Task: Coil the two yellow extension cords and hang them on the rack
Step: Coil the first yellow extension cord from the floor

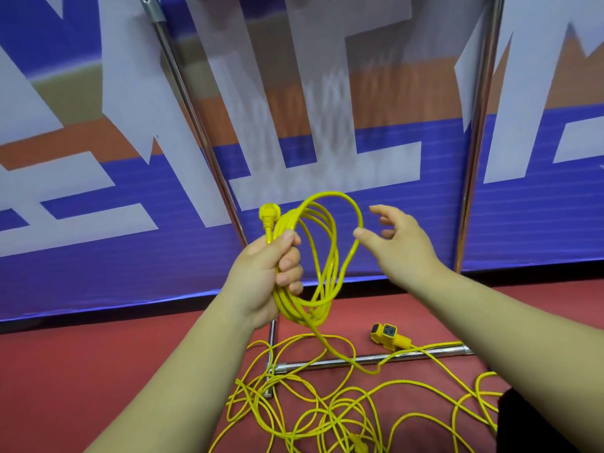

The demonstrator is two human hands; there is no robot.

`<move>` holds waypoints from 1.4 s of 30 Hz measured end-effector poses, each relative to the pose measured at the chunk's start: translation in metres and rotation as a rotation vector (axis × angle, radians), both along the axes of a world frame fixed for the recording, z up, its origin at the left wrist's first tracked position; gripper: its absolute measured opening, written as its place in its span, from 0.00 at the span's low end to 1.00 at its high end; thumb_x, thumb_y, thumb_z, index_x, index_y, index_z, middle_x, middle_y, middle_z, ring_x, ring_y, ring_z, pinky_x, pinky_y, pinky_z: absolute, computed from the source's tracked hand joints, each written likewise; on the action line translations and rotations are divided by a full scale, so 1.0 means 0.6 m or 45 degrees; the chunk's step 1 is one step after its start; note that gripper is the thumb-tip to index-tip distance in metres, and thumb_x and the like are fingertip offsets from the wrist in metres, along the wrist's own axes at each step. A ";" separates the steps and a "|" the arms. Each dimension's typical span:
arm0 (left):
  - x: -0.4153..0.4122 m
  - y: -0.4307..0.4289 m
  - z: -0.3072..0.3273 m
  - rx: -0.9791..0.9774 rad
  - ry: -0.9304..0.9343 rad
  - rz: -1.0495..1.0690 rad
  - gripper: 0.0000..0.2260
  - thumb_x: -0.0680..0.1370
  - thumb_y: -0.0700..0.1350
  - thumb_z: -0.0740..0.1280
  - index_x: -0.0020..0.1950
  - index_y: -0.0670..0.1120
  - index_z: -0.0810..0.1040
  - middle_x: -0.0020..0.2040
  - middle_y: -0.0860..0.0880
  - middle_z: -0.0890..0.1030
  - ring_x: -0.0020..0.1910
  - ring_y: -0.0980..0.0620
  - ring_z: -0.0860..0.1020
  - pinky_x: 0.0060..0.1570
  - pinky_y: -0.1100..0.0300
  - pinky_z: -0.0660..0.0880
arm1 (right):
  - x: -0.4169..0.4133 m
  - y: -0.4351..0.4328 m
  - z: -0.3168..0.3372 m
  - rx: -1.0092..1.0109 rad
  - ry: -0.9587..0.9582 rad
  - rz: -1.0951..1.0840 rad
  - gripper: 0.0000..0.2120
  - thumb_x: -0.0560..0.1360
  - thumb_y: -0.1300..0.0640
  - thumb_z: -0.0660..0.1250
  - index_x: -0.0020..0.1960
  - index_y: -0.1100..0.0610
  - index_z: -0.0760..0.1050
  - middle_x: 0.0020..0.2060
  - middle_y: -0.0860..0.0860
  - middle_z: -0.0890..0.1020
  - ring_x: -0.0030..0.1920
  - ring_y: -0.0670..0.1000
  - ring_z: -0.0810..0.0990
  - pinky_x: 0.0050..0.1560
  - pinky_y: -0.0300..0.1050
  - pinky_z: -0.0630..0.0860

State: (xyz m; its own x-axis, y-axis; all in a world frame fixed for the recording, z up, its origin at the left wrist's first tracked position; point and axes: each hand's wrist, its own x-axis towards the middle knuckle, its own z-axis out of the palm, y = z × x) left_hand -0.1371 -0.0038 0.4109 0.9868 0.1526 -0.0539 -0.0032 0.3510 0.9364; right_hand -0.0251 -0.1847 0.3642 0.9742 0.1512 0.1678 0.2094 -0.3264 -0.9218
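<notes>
My left hand (273, 273) grips a bundle of several loops of yellow extension cord (322, 256), with its yellow plug (269, 213) sticking up above my fist. My right hand (397, 241) is to the right of the coil, fingers spread, its thumb touching the newest loop. From the coil the cord trails down to a loose yellow tangle (327, 410) on the red floor. A yellow socket end (389, 335) lies on the floor near the rack's base bar (369, 358). The rack's chrome uprights (196, 125) rise behind the coil.
A blue, white and orange banner (98, 191) fills the background behind the rack. A second chrome upright (477, 142) stands at the right. Red carpet (98, 371) covers the floor. A dark object (523, 420) sits at the bottom right.
</notes>
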 end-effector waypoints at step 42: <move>0.007 0.007 -0.040 0.645 0.113 0.231 0.09 0.71 0.40 0.77 0.38 0.50 0.79 0.31 0.46 0.75 0.22 0.54 0.63 0.25 0.62 0.62 | -0.025 -0.007 0.015 0.101 -0.016 0.441 0.14 0.70 0.61 0.78 0.40 0.57 0.71 0.35 0.59 0.84 0.34 0.51 0.78 0.45 0.54 0.77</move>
State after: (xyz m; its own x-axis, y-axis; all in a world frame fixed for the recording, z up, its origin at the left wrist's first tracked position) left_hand -0.1330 0.0003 0.3870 0.9373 0.3482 -0.0113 0.0649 -0.1428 0.9876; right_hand -0.0400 -0.1890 0.3733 0.8652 0.4580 0.2042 0.3068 -0.1613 -0.9380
